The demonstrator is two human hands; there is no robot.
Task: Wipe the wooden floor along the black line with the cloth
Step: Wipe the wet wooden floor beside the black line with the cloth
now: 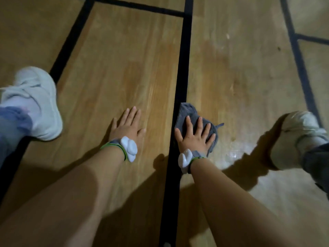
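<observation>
Right hand (194, 138) pressing grey cloth (187, 111) against the right edge of the black line (185, 59); wipe looks under way.
Grip wide on both sides: right fingers spread straight over the cloth, left hand (127, 125) flat on the bare wooden floor (124, 59), bracing, holding nothing. The cloth bunches ahead of the fingertips. Best handling, I judge: even palm weight, a straight run along the line, and the bunched front flattened so it doesn't roll. White shoe (39, 100) and wrist unit (129, 147): no readable brand or writing.
</observation>
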